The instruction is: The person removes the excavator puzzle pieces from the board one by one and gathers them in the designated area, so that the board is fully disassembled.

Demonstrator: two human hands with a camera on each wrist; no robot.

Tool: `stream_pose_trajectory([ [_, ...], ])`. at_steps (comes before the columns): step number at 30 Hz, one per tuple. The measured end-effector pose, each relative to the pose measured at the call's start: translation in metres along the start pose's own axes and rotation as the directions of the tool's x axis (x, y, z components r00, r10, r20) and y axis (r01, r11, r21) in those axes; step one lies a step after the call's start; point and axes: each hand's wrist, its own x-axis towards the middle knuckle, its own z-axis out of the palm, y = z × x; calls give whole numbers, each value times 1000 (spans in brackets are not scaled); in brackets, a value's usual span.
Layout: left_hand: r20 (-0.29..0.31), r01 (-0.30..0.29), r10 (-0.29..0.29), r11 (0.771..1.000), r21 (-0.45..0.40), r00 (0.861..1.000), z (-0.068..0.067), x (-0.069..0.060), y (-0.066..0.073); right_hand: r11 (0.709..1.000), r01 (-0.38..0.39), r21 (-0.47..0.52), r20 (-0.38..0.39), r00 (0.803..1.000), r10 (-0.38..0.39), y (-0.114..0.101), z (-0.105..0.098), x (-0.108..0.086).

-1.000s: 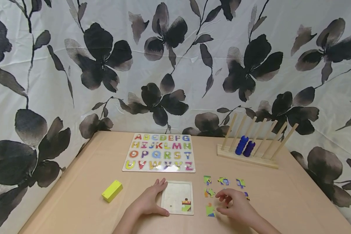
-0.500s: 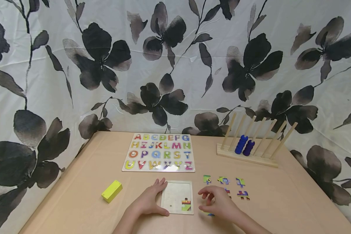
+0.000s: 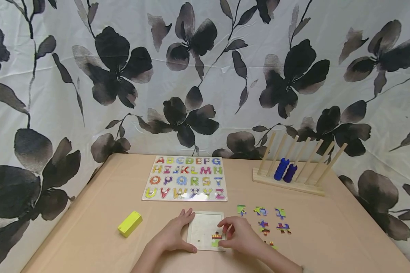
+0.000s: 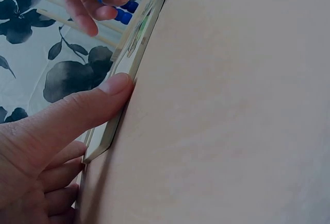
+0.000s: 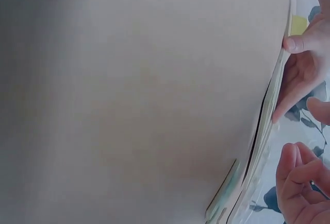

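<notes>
My left hand [image 3: 172, 235] holds a small pale wooden puzzle tray [image 3: 201, 222] at its left side, thumb on the near corner and fingertips by the far corner. In the left wrist view, the thumb [image 4: 117, 86] presses the tray's edge. Inside the tray's right side lie joined jigsaw pieces [image 3: 216, 237], red, black and green. My right hand [image 3: 240, 235] hovers over the tray's right edge, thumb and fingers loosely bent and apart. Nothing shows between the fingertips [image 5: 287, 154] in the right wrist view. Several loose jigsaw pieces [image 3: 264, 226] lie right of the tray, some hidden by the hand.
An alphabet board [image 3: 186, 178] lies behind the tray. At the back right stands a wooden peg rack [image 3: 287, 185] with blue and purple beads. A yellow block [image 3: 130, 224] sits left of the left hand. Flowered cloth [image 3: 239, 91] hangs behind the table.
My right hand has moved left, from above the loose pieces to the tray's right edge. Pieces on the right have come into view. The left hand stays on the tray.
</notes>
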Motion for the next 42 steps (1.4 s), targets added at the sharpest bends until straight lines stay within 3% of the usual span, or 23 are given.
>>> stream_pose_trajectory([
  [7,-1,-1,1,1000,14,1000,1,0,-2,1000,-3,-11,46,999,4,-2,6,5],
  [13,-1,-6,6,1000,4,1000,0,0,-1,996,-34,-88,89,995,42,-5,7,8],
  [24,-1,-4,4,1000,5,1000,1,0,-2,968,17,-251,85,996,4,-9,10,9],
  [42,-9,-7,7,1000,-1,1000,2,1,-3,984,14,-180,87,996,2,-9,8,11],
])
